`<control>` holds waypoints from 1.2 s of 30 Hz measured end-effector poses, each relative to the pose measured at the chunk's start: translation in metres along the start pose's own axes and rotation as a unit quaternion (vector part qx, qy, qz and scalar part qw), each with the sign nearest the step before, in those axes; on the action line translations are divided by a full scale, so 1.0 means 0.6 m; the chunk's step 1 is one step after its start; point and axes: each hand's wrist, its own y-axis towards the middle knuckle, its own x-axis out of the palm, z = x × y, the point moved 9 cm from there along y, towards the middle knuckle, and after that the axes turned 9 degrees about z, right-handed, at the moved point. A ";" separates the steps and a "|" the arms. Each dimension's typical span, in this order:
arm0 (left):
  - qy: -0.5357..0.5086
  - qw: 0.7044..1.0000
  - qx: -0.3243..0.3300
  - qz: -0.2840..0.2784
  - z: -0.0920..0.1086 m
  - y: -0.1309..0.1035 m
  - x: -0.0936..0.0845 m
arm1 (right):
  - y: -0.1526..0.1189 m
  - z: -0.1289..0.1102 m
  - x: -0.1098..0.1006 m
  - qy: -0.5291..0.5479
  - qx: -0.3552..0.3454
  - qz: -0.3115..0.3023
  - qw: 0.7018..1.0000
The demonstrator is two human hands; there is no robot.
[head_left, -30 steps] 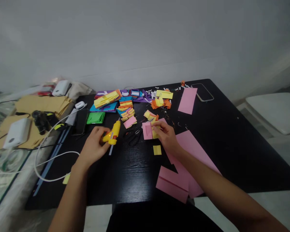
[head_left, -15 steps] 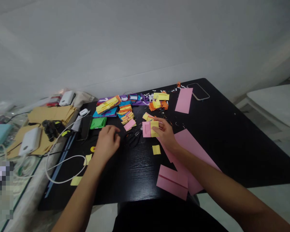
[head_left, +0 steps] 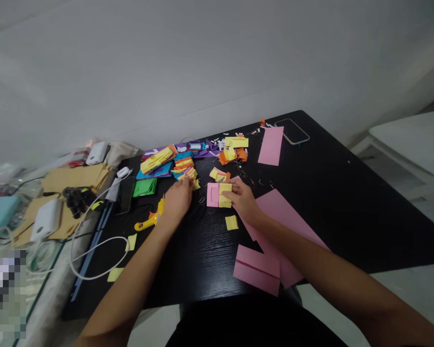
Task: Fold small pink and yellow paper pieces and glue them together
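My right hand is closed on a pink and yellow folded paper piece, gripping its yellow end. The pink end, with a cut slot outline, points left. My left hand reaches to the near end of a row of folded paper pieces, its fingers curled down together. What its fingertips pinch is hidden behind the hand. Black-handled scissors lie between the two hands. Beside my left wrist is a yellow glue gun. A small yellow paper square lies just below my right hand.
Pink sheets lie under my right forearm, and a folded pink sheet is at the front edge. Green folded papers, yellow strips and orange scraps stand farther back. A white cable loops on the left. A phone lies at the back right.
My left hand has moved right and forward onto the row of folded papers, covering the pink end piece and uncovering the glue gun. My right hand still grips the same paper piece.
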 end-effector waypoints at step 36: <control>-0.612 0.770 -0.161 0.077 0.008 -0.106 -0.001 | -0.051 -0.010 0.042 -0.086 -0.063 -0.101 0.989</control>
